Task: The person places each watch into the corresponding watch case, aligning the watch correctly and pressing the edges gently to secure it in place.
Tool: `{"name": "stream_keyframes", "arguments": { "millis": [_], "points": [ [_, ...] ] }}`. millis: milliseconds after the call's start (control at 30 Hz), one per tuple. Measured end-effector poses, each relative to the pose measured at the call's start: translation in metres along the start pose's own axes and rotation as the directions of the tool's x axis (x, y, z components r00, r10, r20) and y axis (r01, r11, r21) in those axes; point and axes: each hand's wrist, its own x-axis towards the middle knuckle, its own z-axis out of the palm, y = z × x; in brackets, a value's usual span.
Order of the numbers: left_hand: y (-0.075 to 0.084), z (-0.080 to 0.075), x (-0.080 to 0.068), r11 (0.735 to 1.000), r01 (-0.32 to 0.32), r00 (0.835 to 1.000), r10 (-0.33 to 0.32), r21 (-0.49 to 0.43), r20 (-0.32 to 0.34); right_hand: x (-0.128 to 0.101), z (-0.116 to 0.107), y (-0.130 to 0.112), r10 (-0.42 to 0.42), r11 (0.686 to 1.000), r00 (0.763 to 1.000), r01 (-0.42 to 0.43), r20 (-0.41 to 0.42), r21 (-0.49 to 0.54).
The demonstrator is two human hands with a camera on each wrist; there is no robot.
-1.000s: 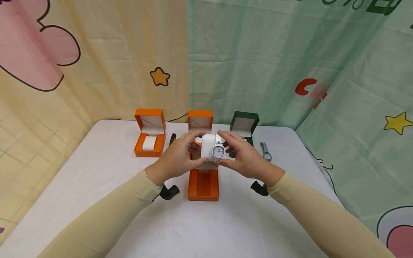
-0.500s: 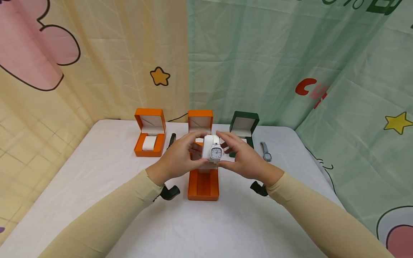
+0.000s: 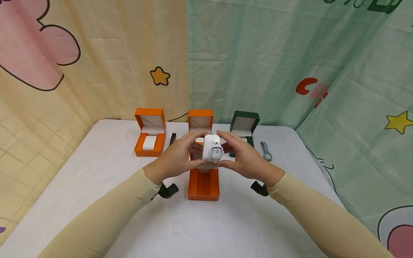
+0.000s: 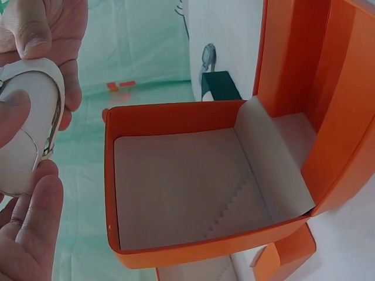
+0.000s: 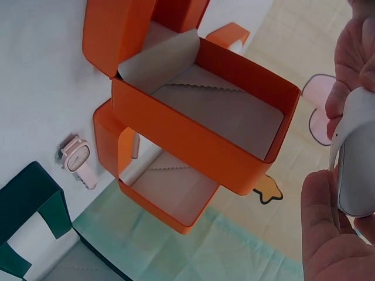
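Note:
Both hands hold a white cushion [image 3: 209, 150] with a white square-faced watch [image 3: 217, 152] strapped round it, lifted above the table. My left hand [image 3: 179, 156] grips the cushion's left side, thumb on top. My right hand [image 3: 242, 157] pinches the right side by the watch. Behind the hands stands an open orange box [image 3: 200, 121]. The left wrist view shows that box's inside [image 4: 187, 187] empty, with the cushion [image 4: 26, 134] at the left edge between fingers [image 4: 32, 222]. In the right wrist view the cushion [image 5: 357, 158] is at the right, beside the box [image 5: 193, 134].
An orange sleeve [image 3: 203, 185] lies flat below the hands. Another open orange box [image 3: 150, 133] with a white cushion stands at back left, a dark watch [image 3: 172, 138] beside it. An open green box [image 3: 243, 125] and a grey watch [image 3: 266, 151] are at back right. A pink watch [image 5: 79, 159] lies on the white table [image 3: 96, 172].
The cushion has turned a little and shifted slightly left between the hands. Right fingers have slid closer over its top. The arms have hardly moved.

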Motion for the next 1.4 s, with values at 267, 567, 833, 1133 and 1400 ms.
{"name": "stream_keyframes", "arguments": {
  "millis": [267, 567, 833, 1133, 1400],
  "points": [
    [0.0020, 0.0027, -0.0001, 0.998, 0.012, 1.000, -0.011, -0.059, 0.003, -0.0005, 0.0015, -0.0008, -0.014, 1.000, 1.000, 0.014, -0.007, 0.013],
    [0.0033, 0.0035, -0.0002, 0.998, 0.003, 1.000, -0.003, -0.069, -0.001, -0.0006, 0.0021, -0.0017, -0.012, 1.000, 1.000, 0.012, -0.012, -0.008],
    [0.0032, 0.0042, -0.0004, 0.998, 0.022, 1.000, -0.022, -0.066, 0.003, -0.0001, 0.0037, 0.0005, -0.022, 1.000, 1.000, 0.022, -0.014, 0.006],
    [0.0039, 0.0035, -0.0015, 0.999, 0.010, 1.000, -0.010, -0.046, 0.003, 0.0001, 0.0037, -0.0001, -0.030, 1.000, 0.999, 0.030, -0.010, 0.007],
    [0.0032, 0.0039, -0.0029, 1.000, 0.014, 1.000, -0.014, -0.024, 0.007, -0.0002, 0.0052, 0.0007, -0.050, 0.999, 0.999, 0.050, -0.020, 0.008]
  ]
}}
